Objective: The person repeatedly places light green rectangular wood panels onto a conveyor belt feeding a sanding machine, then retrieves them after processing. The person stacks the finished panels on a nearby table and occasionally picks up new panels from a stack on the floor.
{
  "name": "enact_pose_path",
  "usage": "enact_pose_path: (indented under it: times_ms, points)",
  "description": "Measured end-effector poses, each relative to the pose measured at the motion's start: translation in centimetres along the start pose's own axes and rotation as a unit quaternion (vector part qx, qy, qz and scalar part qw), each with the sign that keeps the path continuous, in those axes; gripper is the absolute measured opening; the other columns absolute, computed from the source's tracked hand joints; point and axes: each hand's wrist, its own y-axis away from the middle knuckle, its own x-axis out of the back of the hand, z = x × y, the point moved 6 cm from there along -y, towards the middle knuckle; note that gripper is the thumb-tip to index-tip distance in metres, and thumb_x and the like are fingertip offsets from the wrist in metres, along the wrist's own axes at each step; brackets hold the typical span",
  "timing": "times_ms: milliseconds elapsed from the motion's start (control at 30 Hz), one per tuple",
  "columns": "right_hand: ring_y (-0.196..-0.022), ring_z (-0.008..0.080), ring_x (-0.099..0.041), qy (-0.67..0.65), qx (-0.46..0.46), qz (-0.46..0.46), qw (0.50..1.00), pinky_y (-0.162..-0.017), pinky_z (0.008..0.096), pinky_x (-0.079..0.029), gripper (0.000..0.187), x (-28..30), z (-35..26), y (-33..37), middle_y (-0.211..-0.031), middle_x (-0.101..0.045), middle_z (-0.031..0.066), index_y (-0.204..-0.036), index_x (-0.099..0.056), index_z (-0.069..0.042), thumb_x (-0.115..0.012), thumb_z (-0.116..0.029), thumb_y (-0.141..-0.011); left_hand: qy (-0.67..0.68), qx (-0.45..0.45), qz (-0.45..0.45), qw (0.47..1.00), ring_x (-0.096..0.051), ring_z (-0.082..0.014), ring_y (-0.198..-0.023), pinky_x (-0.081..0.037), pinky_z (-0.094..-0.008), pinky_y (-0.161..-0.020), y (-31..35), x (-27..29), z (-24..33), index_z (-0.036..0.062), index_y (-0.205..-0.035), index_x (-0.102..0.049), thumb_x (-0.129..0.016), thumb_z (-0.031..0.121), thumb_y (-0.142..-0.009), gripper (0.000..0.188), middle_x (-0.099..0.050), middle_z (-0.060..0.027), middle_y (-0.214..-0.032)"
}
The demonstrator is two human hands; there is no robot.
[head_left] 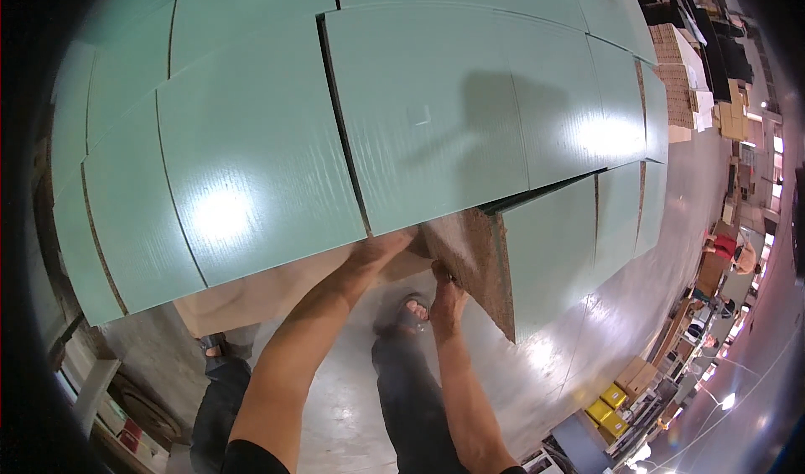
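Broad green-topped stacks [251, 164], glossy and with brown sides, fill the view in front of me. One green-topped stack [549, 243] at the right sits askew, with a dark wedge-shaped gap behind it and its brown side [478, 260] towards me. My left hand [387, 244] reaches to the near edge, at the left end of that brown side; its fingers are hidden under the edge. Lower down, my right hand [449, 291] is closed against the lower edge of the same brown side, thumb up, the other fingers mostly hidden.
Under the near edge shows a tan board [251, 294]. Smooth grey floor [335, 398] lies around my feet. Yellow boxes [608, 411] stand at the lower right, brown cartons [675, 71] at the upper right. A person [742, 257] is far off to the right.
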Motion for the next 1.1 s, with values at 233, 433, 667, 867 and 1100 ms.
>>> enact_pose_path:
  times_ms: [233, 433, 667, 867, 1100]
  points:
    - [-0.085, 0.0180, -0.052, -0.060, 0.060, 0.013, 0.996, -0.047, 0.0320, -0.042, 0.031, -0.5, 3.0, -1.8, -0.100, -0.056, 0.0003, -0.111, -0.059, -0.012, -0.070, -0.008, -0.083, -0.118, -0.003, -0.028, 0.993, -0.039, -0.0448, -0.139, -0.030, -0.0503, -0.119, -0.3, 0.1, 1.8, 0.0017, -0.150, -0.038, -0.059, 0.022, -0.088, 0.069, -0.040, -0.0268, -0.151]
    - [-0.085, 0.0154, -0.049, -0.018, 0.099, -0.002, 0.995, -0.080, 0.0297, -0.040, 0.014, -2.2, 4.9, 0.5, -0.090, -0.052, -0.0002, -0.089, -0.056, -0.007, -0.066, -0.002, -0.080, 0.142, 0.053, -0.036, 0.988, -0.041, -0.0449, -0.136, -0.033, -0.0496, -0.116, 2.3, -1.5, -1.3, -0.0009, -0.149, -0.039, -0.064, 0.015, -0.083, 0.072, -0.041, -0.0255, -0.150]
    - [-0.121, 0.0271, -0.055, 0.111, 0.031, -0.019, 0.993, -0.107, 0.0347, -0.038, 0.045, -3.3, 8.1, 5.3, -0.129, -0.065, 0.0115, -0.133, -0.062, -0.001, -0.061, -0.015, -0.091, 0.385, 0.312, -0.244, 0.833, -0.053, -0.0390, -0.123, -0.043, -0.0493, -0.105, 3.7, 1.5, -4.6, 0.0012, -0.135, -0.055, -0.064, 0.017, -0.087, 0.051, -0.060, -0.0222, -0.129]
    - [-0.126, 0.0277, -0.055, 0.144, -0.006, -0.129, 0.981, -0.107, 0.0372, -0.041, 0.044, -2.8, 9.6, 7.7, -0.136, -0.062, 0.0126, -0.138, -0.059, 0.000, -0.056, -0.017, -0.097, 0.725, 0.451, -0.036, 0.519, -0.056, -0.0321, -0.123, -0.041, -0.0428, -0.106, 7.9, 3.6, -6.6, -0.0031, -0.132, -0.057, -0.061, 0.023, -0.096, 0.044, -0.062, -0.0165, -0.131]
    - [-0.114, 0.0277, -0.063, -0.096, 0.110, -0.216, 0.965, -0.098, 0.0392, -0.052, 0.037, 11.4, 5.9, -2.0, -0.127, -0.066, 0.0128, -0.135, -0.060, 0.001, -0.054, -0.014, -0.101, 0.686, 0.525, 0.037, 0.503, -0.057, -0.0201, -0.120, -0.042, -0.0307, -0.105, 11.2, 4.8, -5.8, -0.0034, -0.141, -0.053, -0.048, 0.025, -0.108, 0.043, -0.063, -0.0138, -0.133]
